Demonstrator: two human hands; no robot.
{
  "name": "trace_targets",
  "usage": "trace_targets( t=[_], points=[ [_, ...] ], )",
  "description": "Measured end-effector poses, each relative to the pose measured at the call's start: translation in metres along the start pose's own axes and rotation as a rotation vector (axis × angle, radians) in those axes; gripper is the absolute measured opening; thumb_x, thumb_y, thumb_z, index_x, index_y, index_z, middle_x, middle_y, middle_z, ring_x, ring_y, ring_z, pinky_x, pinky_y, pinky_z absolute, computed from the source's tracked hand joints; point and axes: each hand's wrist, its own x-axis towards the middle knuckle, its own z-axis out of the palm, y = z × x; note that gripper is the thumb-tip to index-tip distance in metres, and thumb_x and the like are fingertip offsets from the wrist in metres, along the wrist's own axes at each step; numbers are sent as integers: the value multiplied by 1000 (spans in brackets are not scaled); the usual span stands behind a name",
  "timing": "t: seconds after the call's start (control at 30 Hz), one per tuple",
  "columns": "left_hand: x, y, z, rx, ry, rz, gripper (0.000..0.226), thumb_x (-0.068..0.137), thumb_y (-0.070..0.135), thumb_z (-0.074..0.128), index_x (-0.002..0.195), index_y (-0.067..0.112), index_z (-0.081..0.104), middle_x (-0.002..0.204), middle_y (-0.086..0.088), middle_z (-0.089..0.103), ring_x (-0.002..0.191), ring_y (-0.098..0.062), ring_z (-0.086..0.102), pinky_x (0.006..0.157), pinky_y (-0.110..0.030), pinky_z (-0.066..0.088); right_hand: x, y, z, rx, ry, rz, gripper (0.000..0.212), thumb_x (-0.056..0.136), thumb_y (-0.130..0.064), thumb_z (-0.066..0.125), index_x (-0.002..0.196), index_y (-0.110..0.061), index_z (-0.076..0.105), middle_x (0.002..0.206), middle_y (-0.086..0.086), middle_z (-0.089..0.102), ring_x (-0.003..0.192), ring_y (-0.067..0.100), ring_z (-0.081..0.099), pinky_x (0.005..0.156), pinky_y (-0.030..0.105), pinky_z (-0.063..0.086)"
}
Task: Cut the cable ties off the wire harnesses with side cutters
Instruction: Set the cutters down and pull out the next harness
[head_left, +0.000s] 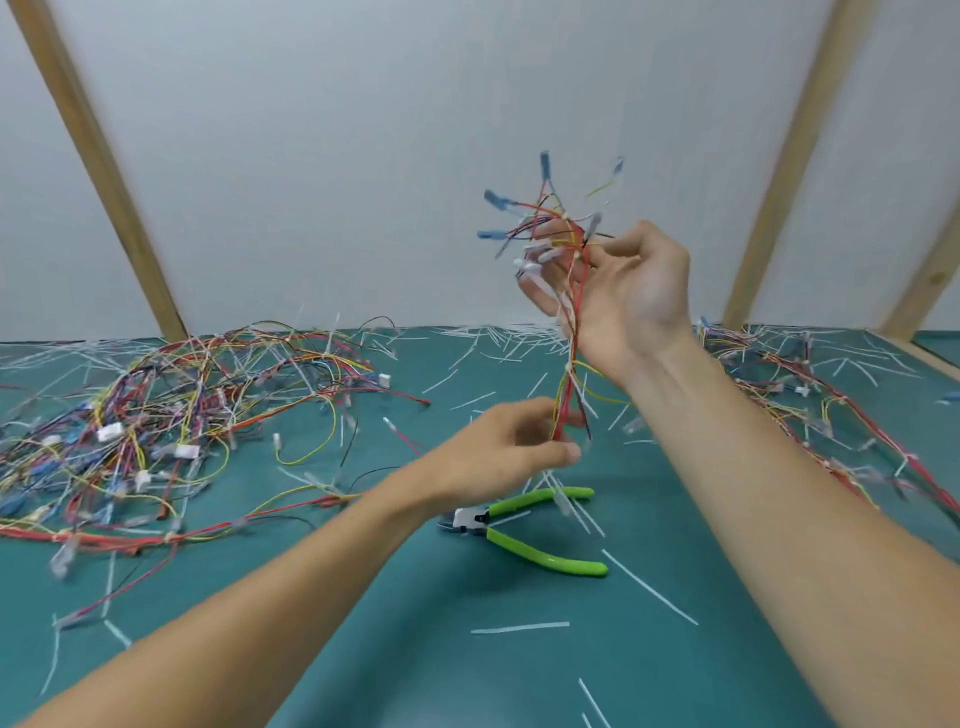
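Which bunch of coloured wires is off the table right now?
The slim multicoloured wire harness held upright between the right hand and left hand; both tangled piles lie on the green mat.

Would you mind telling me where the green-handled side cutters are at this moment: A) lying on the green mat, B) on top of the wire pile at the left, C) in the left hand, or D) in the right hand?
A: the side cutters lie on the mat, while both hands hold a wire harness.

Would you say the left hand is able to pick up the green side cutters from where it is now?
Probably not yet: the left hand pinches the lower end of the wire harness. The side cutters lie uncovered on the mat just below it, so once it lets go the way looks free.
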Motion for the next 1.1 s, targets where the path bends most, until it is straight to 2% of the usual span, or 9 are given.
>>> trace_targets(
  t=[0.2,0.37,0.47,0.57,0.67,0.77,0.87,1.0,1.1],
  points=[
    [-8,-5,-34,204,433,101,30,104,28,51,88,23,76,59,3,30,50,-10,26,46,-26,24,13,-14,-35,-283,352,-52,31,106,-12,39,98,-19,67,71,-4,69,61,6,65,68,27,50],
    [-21,28,-96,896,965,334,21,96,40,57,87,28,72,59,11,48,60,-12,49,54,-27,30,11,4,-68,-402,474,179,28,106,-12,41,88,-22,61,70,-3,71,59,6,71,68,30,52],
    [-25,26,-78,1102,819,598,23,95,39,52,83,25,66,70,8,55,69,-15,55,54,-27,35,12,29,-75,-382,524,267,31,106,-12,44,81,-23,60,69,0,64,50,10,63,53,24,49],
    [-30,-21,-46,1163,383,294,30,101,43,42,93,24,64,88,5,63,84,-22,64,61,-32,45,9,45,-86,-696,607,209,27,104,-17,53,80,-22,65,72,4,53,58,11,43,49,23,35],
    [-39,-66,-47,1092,222,-83,27,104,35,40,118,27,61,113,1,62,114,-23,57,87,-34,42,-1,53,-98,-967,608,30,28,100,-3,49,87,-19,67,73,0,60,57,5,44,43,16,30],
    [-39,-74,-52,822,341,-91,36,94,15,53,128,24,62,117,1,61,115,-18,56,99,-27,39,-12,54,-95,-1034,475,13,31,101,-2,51,81,-19,68,50,-14,56,36,0,37,35,12,24],
    [-33,-56,-44,385,498,-48,41,86,1,55,119,20,68,112,7,68,106,-3,59,91,-2,35,-21,63,-83,-1003,308,-44,23,106,-9,51,95,-7,72,63,0,60,38,-2,43,38,9,30],
    [-18,-40,-26,14,554,-11,21,98,7,52,107,12,70,96,0,76,96,-11,69,93,-25,50,-35,82,-72,-1028,172,-96,20,104,-14,58,97,-18,77,68,0,62,46,1,47,47,13,37],
    [-14,-49,-10,-76,600,74,18,103,16,53,105,15,71,91,0,75,85,-15,68,76,-18,50,-44,92,-74,-991,169,-95,22,100,-17,66,89,-29,79,55,-8,58,49,4,45,50,16,39]
  ],
)
